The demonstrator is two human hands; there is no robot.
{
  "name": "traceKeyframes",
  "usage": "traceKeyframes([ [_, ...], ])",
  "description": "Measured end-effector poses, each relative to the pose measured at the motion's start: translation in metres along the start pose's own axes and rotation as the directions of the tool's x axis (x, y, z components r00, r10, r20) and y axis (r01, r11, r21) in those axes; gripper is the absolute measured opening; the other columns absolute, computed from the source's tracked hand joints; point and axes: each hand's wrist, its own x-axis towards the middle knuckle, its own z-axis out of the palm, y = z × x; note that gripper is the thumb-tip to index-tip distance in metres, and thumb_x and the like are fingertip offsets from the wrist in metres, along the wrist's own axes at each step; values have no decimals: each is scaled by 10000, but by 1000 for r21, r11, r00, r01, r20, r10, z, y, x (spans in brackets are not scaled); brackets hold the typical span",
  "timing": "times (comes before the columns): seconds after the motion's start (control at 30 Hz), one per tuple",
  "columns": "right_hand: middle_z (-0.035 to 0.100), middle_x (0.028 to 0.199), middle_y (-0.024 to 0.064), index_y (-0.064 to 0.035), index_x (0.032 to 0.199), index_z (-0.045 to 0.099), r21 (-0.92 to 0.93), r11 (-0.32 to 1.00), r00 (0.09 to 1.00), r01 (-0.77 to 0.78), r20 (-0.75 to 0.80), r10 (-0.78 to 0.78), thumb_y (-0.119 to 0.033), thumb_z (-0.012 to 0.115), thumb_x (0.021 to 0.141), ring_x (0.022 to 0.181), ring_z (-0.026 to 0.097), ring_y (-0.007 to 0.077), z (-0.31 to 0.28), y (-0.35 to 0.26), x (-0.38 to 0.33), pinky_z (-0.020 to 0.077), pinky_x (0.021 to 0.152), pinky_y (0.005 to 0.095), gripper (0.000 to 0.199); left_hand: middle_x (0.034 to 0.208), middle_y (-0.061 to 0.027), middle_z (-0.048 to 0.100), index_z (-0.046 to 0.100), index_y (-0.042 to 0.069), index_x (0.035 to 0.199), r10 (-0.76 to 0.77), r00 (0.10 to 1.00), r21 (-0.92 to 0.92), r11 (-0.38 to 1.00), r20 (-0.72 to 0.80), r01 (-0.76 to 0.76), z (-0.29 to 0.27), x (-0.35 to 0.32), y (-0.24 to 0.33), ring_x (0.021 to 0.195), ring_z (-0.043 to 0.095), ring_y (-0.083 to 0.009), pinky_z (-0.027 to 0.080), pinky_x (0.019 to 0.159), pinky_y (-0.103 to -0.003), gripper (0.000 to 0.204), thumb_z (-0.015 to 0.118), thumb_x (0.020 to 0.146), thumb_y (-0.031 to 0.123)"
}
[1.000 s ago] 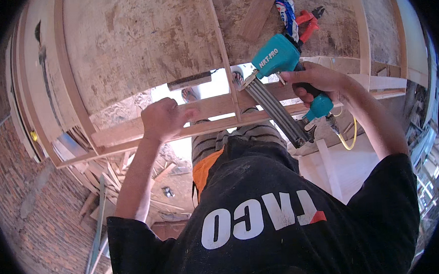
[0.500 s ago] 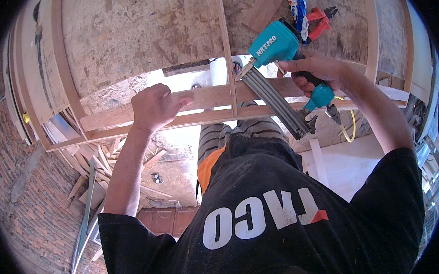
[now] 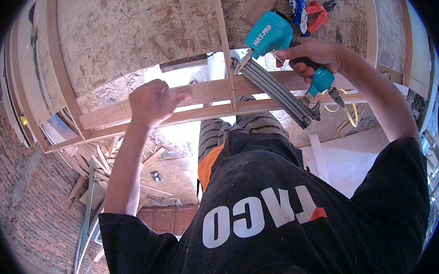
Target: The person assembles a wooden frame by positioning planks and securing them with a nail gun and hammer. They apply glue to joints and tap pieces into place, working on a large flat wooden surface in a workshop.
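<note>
My left hand [image 3: 153, 103] is closed over a flat wooden board [image 3: 204, 92] along the near side of a wooden frame, its thumb lying along the board and its fingertips hidden. My right hand [image 3: 314, 57] grips the black handle of a teal pneumatic nail gun [image 3: 269, 34]. The gun's nose sits close to the joint between that board and a thin upright strip [image 3: 224, 42]; whether it touches cannot be made out. Its grey magazine [image 3: 276, 90] slants down toward me, and a yellow air hose [image 3: 351, 115] hangs from the handle's end.
Beyond the board, a stained plywood sheet [image 3: 139, 29] carries red-handled pliers [image 3: 317, 18], a blue and white packet [image 3: 297, 6] and a loose wood piece [image 3: 263, 1]. Wood offcuts [image 3: 99, 163] lie on the floor at left, beside a brick wall [image 3: 24, 197].
The nail gun and my right hand have shifted slightly left and away from me, with the nose nearer the strip's joint. My left hand keeps its hold on the board.
</note>
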Motion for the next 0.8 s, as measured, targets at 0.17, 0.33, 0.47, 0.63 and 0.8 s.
traceKeyframes([
  [0.17, 495, 590, -49, -69, 1101, 646, -30, 1000, 999, -8, -34, 7, -454, 723, 1024, 455, 498, 60, 2, 2, 0, 490, 494, 282, 401, 612, -46, 654, 734, 89, 684, -36, 999, -39, 999, -6, 36, -5, 0, 4, 536, 645, -202, 516, 527, -370, 745, 759, 779, 827],
  [0.33, 491, 589, -48, -64, 1077, 641, 1, 1000, 999, -11, -33, 11, -443, 732, 1022, 451, 496, 66, 3, 1, -1, 485, 490, 281, 393, 635, -60, 683, 744, 87, 703, -67, 998, 3, 998, 8, 67, -10, -1, 9, 565, 675, -223, 539, 550, -372, 711, 799, 758, 794],
  [0.47, 482, 590, -49, -68, 1053, 632, 8, 1000, 998, -13, -66, 14, -459, 722, 1027, 442, 488, 69, 1, 9, 2, 482, 479, 284, 401, 660, -68, 705, 757, 84, 738, -17, 999, 35, 999, -36, 18, -4, -3, 5, 602, 708, -240, 563, 578, -379, 688, 824, 747, 769],
  [0.63, 499, 587, -42, -67, 1102, 646, 85, 996, 999, 27, -45, -23, -452, 644, 1075, 426, 486, 79, -2, 13, 0, 493, 463, 288, 385, 674, -65, 710, 759, 86, 753, -86, 995, -95, 992, -40, 82, -9, -2, 10, 628, 721, -252, 577, 607, -394, 674, 831, 745, 756],
  [0.8, 538, 560, -22, -86, 1168, 674, -118, 985, 968, 124, -203, -146, -433, 604, 1098, 420, 505, 113, -3, 21, -17, 479, 446, 332, 361, 801, -89, 745, 774, 86, 829, -66, 996, 38, 997, 54, 64, 1, 0, 0, 764, 739, -277, 571, 668, -446, 747, 757, 760, 829],
])
